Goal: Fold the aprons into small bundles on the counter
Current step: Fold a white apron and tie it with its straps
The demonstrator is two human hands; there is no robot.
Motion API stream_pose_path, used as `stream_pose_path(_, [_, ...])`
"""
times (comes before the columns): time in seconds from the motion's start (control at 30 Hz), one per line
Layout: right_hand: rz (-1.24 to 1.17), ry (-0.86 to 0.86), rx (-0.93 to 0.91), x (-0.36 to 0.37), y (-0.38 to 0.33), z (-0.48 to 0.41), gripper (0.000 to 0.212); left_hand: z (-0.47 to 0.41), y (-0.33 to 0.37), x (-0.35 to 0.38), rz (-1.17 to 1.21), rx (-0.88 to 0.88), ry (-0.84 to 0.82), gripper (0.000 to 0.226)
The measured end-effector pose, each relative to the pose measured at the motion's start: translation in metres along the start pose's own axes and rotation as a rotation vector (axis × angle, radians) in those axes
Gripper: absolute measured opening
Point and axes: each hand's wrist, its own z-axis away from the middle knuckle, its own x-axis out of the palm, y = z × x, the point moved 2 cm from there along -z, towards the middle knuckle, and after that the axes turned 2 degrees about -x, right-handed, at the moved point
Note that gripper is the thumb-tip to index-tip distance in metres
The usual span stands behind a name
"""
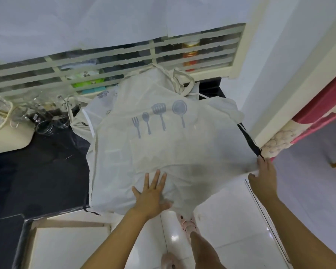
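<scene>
Apron (163, 148) of thin, limp cloth, likely light and prone to sliding, lies spread over the dark surface (37, 171), its near hem hanging off the edge. The left hand (153, 195) presses it flat with fingers spread, while the right hand (264, 177) grips its right corner. Corners and hems look like the best holds. Left of it sit a second apron (89, 117), glass jars (47, 125) and a basket (6, 136). The tangled straps (180, 80) at its far end could snag.

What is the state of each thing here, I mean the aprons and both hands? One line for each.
printed apron: unfolded, spread on the counter, lower edge hanging over the front.
apron ties: loose, bunched at the far end.
aprons underneath: unfolded, mostly covered.
left hand: fingers spread, pressing flat on the printed apron.
right hand: gripping the printed apron's right corner, cloth taut there.
</scene>
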Motion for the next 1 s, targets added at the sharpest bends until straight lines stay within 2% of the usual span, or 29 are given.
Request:
stream_pose_path(0.1, [-0.05, -0.035, 0.254, -0.016, 0.024, -0.004, 0.06, -0.001, 0.0, -0.004, 0.041, -0.015, 0.005, 0.095])
stream_pose_path(0.17, [-0.227, -0.181, 0.407, -0.02, 0.032, -0.003, 0.046, -0.002, 0.001, -0.004, 0.069, -0.019, 0.008, 0.094])
stream_pose_path(0.23, [-0.384, -0.336, 0.452, -0.013, 0.036, 0.0, 0.038, -0.002, 0.0, -0.004, 0.079, -0.017, 0.025, 0.093])
stream_pose_path(0.33, [-0.498, -0.409, 0.404, -0.002, 0.032, -0.009, 0.051, -0.006, -0.003, 0.0, 0.127, -0.008, 0.068, 0.087])
stream_pose_path(0.43, [-0.643, -0.477, 0.342, -0.001, 0.022, -0.027, 0.068, -0.011, -0.004, -0.008, 0.271, -0.033, 0.082, 0.071])
stream_pose_path(0.5, [-0.58, -0.527, 0.315, 0.001, 0.022, -0.036, 0.071, -0.014, -0.004, -0.014, 0.348, -0.059, 0.088, 0.063])
stream_pose_path(0.6, [-0.334, -0.608, 0.239, 0.004, 0.028, -0.03, 0.069, -0.013, 0.001, -0.012, 0.384, -0.081, 0.141, 0.06])
stream_pose_path(0.67, [-0.335, -0.629, 0.208, 0.005, 0.037, -0.023, 0.076, -0.01, 0.004, -0.003, 0.351, -0.11, 0.187, 0.062])
stream_pose_path(0.7, [-0.412, -0.639, 0.221, 0.003, 0.041, -0.017, 0.071, -0.008, 0.006, 0.003, 0.366, -0.119, 0.243, 0.06])
stream_pose_path(0.73, [-0.521, -0.65, 0.238, 0.001, 0.044, -0.012, 0.057, -0.005, 0.01, 0.006, 0.448, -0.124, 0.345, 0.052])
stream_pose_path(0.8, [-0.696, -0.698, 0.24, -0.008, 0.048, 0.0, 0.029, 0.011, 0.021, 0.016, 0.838, -0.206, 0.645, 0.033])
stream_pose_path(0.87, [-0.77, -0.725, 0.191, -0.019, 0.044, 0.011, 0.028, 0.032, 0.035, 0.035, 1.27, -0.434, 0.926, 0.026])
stream_pose_path(0.9, [-0.779, -0.73, 0.159, -0.024, 0.041, 0.016, 0.028, 0.039, 0.041, 0.051, 1.483, -0.572, 0.971, 0.021])
stream_pose_path(0.93, [-0.779, -0.733, 0.126, -0.031, 0.037, 0.021, 0.027, 0.044, 0.053, 0.07, 1.697, -0.682, 0.917, 0.017])
stream_pose_path(0.97, [-0.788, -0.739, 0.109, -0.034, 0.033, 0.025, 0.025, 0.045, 0.065, 0.09, 1.89, -0.761, 0.769, 0.022])
stream_pose_path(1.0, [-0.806, -0.747, 0.107, -0.04, 0.03, 0.029, 0.025, 0.045, 0.081, 0.108, 2.037, -0.821, 0.586, 0.037])
